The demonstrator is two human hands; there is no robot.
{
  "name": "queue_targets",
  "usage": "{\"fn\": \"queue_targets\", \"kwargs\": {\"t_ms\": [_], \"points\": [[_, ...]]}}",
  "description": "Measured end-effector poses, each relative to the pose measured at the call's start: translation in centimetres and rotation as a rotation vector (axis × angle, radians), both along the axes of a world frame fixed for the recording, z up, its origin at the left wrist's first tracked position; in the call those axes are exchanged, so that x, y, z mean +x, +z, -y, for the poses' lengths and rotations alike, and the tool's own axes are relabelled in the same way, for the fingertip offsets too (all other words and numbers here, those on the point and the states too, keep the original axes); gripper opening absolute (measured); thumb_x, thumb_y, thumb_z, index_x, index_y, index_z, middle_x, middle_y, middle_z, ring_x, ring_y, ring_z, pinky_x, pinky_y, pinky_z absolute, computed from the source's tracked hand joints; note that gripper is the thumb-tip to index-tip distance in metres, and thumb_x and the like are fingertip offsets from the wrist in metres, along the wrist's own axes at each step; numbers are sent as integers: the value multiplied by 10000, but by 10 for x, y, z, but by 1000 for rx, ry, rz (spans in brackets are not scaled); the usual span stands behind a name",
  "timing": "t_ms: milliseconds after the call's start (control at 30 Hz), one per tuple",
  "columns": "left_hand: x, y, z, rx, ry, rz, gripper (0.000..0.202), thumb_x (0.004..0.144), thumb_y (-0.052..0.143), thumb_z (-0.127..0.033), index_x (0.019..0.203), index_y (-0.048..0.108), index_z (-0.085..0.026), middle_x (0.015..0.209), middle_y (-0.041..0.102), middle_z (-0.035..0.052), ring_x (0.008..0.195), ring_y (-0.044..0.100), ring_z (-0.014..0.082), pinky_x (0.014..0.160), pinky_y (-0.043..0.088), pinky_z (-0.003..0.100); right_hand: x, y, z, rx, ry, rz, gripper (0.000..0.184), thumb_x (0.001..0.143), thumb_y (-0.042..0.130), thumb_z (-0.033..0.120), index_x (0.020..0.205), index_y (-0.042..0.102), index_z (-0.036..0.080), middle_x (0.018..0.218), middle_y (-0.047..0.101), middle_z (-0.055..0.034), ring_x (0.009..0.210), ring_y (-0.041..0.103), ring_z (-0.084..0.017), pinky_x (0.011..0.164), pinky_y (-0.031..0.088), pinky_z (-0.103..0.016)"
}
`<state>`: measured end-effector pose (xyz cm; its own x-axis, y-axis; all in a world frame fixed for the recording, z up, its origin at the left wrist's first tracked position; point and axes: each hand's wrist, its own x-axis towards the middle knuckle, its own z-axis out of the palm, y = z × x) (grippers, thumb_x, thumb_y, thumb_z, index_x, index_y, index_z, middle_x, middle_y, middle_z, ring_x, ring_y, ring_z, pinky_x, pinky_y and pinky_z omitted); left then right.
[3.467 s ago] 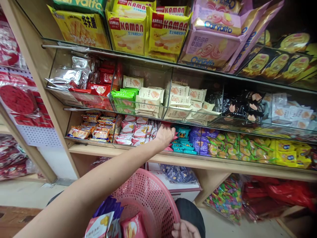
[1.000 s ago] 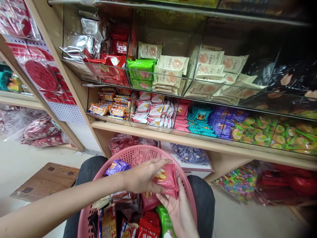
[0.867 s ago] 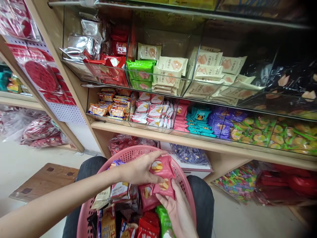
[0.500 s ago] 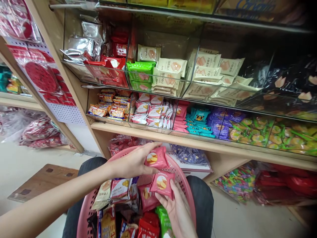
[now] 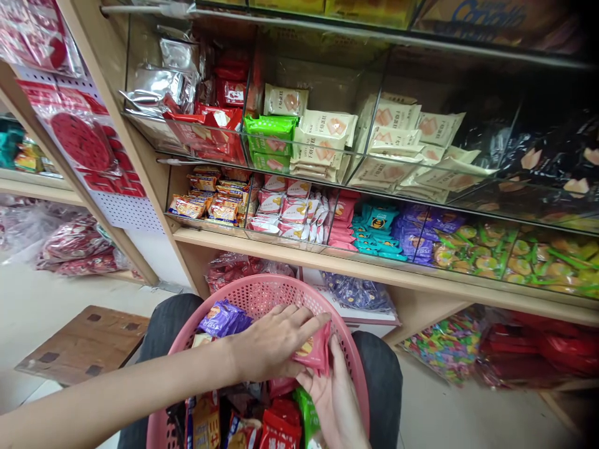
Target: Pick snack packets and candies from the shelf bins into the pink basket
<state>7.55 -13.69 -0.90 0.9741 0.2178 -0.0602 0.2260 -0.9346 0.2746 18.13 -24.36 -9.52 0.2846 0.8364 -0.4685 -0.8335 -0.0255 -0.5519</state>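
Over the pink basket [image 5: 344, 312], my left hand [image 5: 276, 342] lies across a pink snack packet [image 5: 318, 354], its fingers closed over the top. My right hand [image 5: 334, 396] grips the packet's right side with thumb and fingers. A second pink packet may be stacked beneath, but my fingers hide it. Inside the basket lie a purple packet [image 5: 224, 318], a red packet [image 5: 281, 427], a green packet [image 5: 306, 408] and an orange-brown biscuit packet [image 5: 206, 421]. My left forearm covers part of the basket's contents.
My knees flank the basket. Ahead, shelf compartments hold white-and-red packets [image 5: 294, 209], pink packets [image 5: 344, 209], teal packets [image 5: 380, 218] and cream packets [image 5: 327, 128]. A shelf edge [image 5: 281, 252] runs above the basket. A brown wooden board [image 5: 84, 346] lies on the left floor.
My left hand has moved down toward my right, bringing its pink packet onto the one my right hand held. A purple packet at the basket's left now shows.
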Motion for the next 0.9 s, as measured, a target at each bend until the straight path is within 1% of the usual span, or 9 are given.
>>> {"fn": "queue_targets", "kwargs": {"t_ms": [100, 200, 300, 433, 533, 667, 733, 800, 900], "points": [[2, -7, 2, 92, 26, -22, 845, 768, 643, -460, 1433, 193, -198, 1249, 492, 143, 1111, 478, 319, 952, 385, 467, 0, 2, 0, 38, 22, 7, 569, 818, 507, 550, 1309, 457, 267, 1197, 638, -51, 1077, 595, -235, 905, 477, -411], [5, -9, 2, 148, 53, -80, 870, 751, 674, -401, 1439, 177, -210, 1222, 504, 133, 1080, 490, 309, 936, 395, 459, 0, 4, -1, 69, 28, 34, 533, 821, 530, 508, 1297, 471, 277, 1244, 605, -37, 1169, 531, -228, 944, 458, -419], [8, -7, 1, 145, 64, -128, 858, 770, 656, -380, 1445, 162, -186, 1216, 509, 143, 1077, 494, 311, 924, 406, 460, 1, 6, -3, 72, 14, 77, 525, 793, 583, 481, 1272, 498, 283, 1267, 586, -40, 1221, 484, -233, 940, 465, -437], [8, -8, -5, 105, 57, -106, 872, 769, 649, -393, 1448, 154, -161, 1231, 506, 154, 1091, 498, 324, 918, 413, 458, 5, 2, -5, 90, 26, 127, 504, 776, 610, 470, 1236, 532, 279, 1282, 571, -42, 1220, 485, -238, 937, 472, -445], [4, -15, -13, 88, 52, -85, 873, 766, 646, -368, 1448, 146, -154, 1249, 500, 158, 1111, 495, 325, 917, 416, 433, 10, -4, -4, 39, 21, 193, 465, 780, 616, 461, 1196, 555, 262, 1306, 548, -41, 1174, 527, -239, 944, 469, -451], [-1, -26, -20, 101, 55, -98, 943, 723, 682, -300, 1453, 100, -174, 1274, 488, 157, 1127, 496, 323, 928, 406, 422, 22, -11, 1, -16, 2, 390, 457, 773, 618, 488, 1145, 573, 226, 1217, 609, -68, 1065, 600, -230, 973, 443, -434], [-3, -32, -20, 96, 78, -127, 990, 700, 707, -303, 1455, 78, -184, 1278, 490, 158, 1123, 504, 327, 930, 403, 438, 27, -11, 3, -12, 5, 463, 469, 783, 600, 503, 1152, 561, 215, 1149, 644, -75, 1055, 606, -229, 984, 430, -426], [-3, -37, -17, 82, 103, -153, 992, 697, 713, -320, 1455, 86, -192, 1289, 486, 164, 1133, 504, 337, 935, 396, 465, 30, -11, 3, -24, 9, 498, 475, 780, 601, 509, 1142, 558, 206, 1101, 664, -78, 1051, 608, -230, 980, 428, -417], [-2, -44, -13, 48, 112, -173, 954, 697, 702, -334, 1449, 132, -197, 1285, 494, 172, 1144, 501, 355, 939, 387, 502, 31, -11, 2, -62, 19, 546, 462, 755, 630, 505, 1109, 573, 213, 1150, 642, -77, 1088, 585, -232, 964, 436, -394]]}}
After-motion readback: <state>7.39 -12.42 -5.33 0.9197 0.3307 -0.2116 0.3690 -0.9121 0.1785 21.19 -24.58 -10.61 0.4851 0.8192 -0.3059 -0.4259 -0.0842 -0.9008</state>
